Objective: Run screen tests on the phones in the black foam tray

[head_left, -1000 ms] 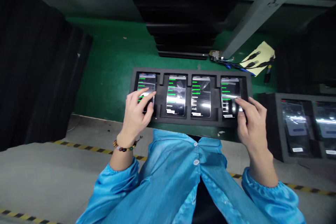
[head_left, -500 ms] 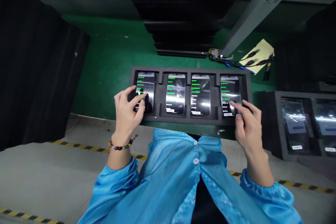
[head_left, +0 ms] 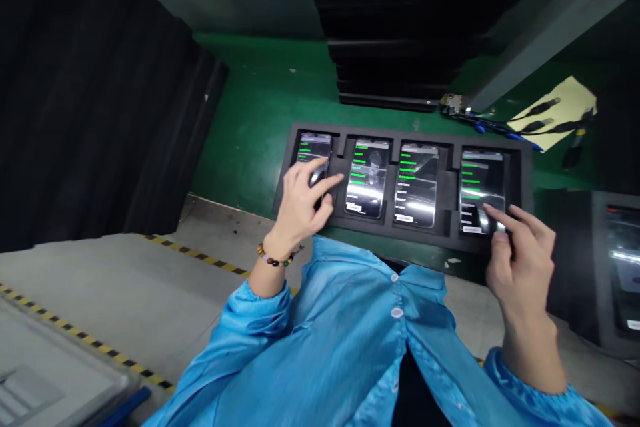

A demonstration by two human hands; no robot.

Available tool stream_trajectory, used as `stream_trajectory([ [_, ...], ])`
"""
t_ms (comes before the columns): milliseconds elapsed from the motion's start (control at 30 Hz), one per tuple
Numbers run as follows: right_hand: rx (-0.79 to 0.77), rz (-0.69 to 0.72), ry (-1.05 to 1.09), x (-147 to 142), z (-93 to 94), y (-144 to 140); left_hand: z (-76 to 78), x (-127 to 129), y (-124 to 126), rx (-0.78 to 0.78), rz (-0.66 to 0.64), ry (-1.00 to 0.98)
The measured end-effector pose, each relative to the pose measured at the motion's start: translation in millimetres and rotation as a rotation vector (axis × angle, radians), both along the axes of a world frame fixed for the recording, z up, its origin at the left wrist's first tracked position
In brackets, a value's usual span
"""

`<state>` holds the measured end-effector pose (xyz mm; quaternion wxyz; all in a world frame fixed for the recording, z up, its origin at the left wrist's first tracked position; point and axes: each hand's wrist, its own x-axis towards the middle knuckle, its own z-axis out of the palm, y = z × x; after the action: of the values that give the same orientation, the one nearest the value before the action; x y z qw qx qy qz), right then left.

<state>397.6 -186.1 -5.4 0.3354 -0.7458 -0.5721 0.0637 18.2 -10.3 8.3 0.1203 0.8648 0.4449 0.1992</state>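
Observation:
A black foam tray (head_left: 515,150) lies on the green bench mat and holds several phones with lit screens of green and white text. My left hand (head_left: 303,203) is spread over the leftmost phone (head_left: 314,147), fingers apart, fingertips on or just above its screen. My right hand (head_left: 523,247) reaches the rightmost phone (head_left: 477,180), the index fingertip touching the lower part of its screen. Two middle phones (head_left: 369,177) lie untouched between the hands. Neither hand grips anything. Blue smock sleeves cover both forearms, and a bead bracelet sits on the left wrist.
A tall stack of black trays (head_left: 400,33) stands behind the phone tray. Cables on a yellow sheet (head_left: 555,113) lie at the back right. Another black tray with phones (head_left: 613,260) is at the right edge. A black curtain (head_left: 90,93) hangs left; a grey bin (head_left: 55,380) is at lower left.
The view has swung left, so the tray sits further right. My left hand stays over the leftmost phone, now nearer its right edge. My right index finger has slid lower on the rightmost screen.

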Motion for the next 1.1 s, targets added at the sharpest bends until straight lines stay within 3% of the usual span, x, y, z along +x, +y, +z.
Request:
stream_trajectory([
  [100, 0.008, -0.002, 0.0, -0.3, 0.0, 1.1, -2.0, 26.3, -2.0, -0.024, -0.098, 0.058],
  [200, 0.026, 0.007, -0.004, 0.1, -1.7, 1.3, -4.4, 44.3, 5.1, -0.029, -0.077, 0.074],
  [467, 0.003, 0.036, -0.028, 3.3, -5.2, 1.1, -7.8, 53.5, 25.4, -0.044, -0.068, 0.046],
  [700, -0.056, 0.053, -0.071, -4.1, -4.1, 8.8, -2.0, 23.6, 20.3, 0.002, 0.031, -0.096],
  [900, -0.06, 0.25, -0.118, -36.7, 2.8, 40.9, -7.0, -13.7, 17.0, 0.059, 0.165, -0.15],
  [1100, -0.049, 0.33, -0.157, -68.9, 8.9, 67.8, -14.3, -36.5, 9.4, 0.076, 0.274, -0.168],
])
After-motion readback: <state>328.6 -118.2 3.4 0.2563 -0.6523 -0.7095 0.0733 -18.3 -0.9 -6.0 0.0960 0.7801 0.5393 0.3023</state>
